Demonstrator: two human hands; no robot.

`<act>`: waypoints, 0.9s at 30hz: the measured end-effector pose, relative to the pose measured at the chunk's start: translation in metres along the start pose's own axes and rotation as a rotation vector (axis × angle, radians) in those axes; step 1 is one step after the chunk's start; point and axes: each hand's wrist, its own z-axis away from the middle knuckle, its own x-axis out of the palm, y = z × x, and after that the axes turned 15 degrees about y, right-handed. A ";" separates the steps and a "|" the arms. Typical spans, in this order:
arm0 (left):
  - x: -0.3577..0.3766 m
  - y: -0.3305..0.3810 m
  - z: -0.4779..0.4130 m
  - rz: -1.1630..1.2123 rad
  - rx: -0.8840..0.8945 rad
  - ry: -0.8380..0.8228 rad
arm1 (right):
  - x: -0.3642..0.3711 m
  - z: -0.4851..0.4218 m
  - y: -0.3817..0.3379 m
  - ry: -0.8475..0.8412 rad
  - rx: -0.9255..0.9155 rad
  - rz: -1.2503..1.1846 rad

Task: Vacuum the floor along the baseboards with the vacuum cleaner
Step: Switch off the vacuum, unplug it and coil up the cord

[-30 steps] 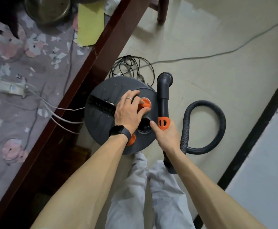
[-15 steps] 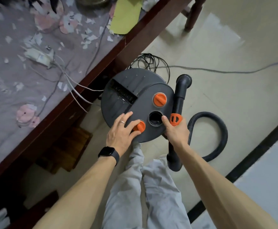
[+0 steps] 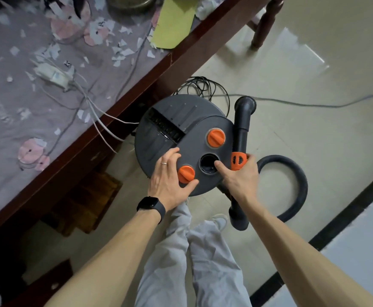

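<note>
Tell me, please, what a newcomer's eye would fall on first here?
The round dark vacuum cleaner stands at centre, topped by two bright orange knobs, with the left hand resting on it. The right hand grips the wand at its orange collar, beside a looped hose. At left is a table strewn with paper scraps.

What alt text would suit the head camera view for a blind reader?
A person's left hand rests on a grey vacuum cleaner, by an orange knob; the right hand grips its black tube. The hose loops on the floor.
</note>
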 end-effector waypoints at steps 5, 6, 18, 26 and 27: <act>0.020 0.017 -0.002 -0.186 -0.068 -0.013 | 0.009 -0.010 0.001 -0.031 -0.079 0.004; 0.021 0.017 -0.002 -0.206 -0.073 -0.010 | 0.011 -0.010 0.002 -0.046 -0.097 -0.001; 0.052 0.056 0.008 -0.118 0.124 -0.005 | -0.031 -0.032 0.043 -0.002 -0.009 -0.029; 0.086 0.113 0.016 -0.125 0.308 -0.097 | -0.088 -0.044 0.094 0.104 0.140 -0.062; 0.089 0.120 0.015 -0.127 0.320 -0.130 | -0.093 -0.046 0.102 0.116 0.153 -0.065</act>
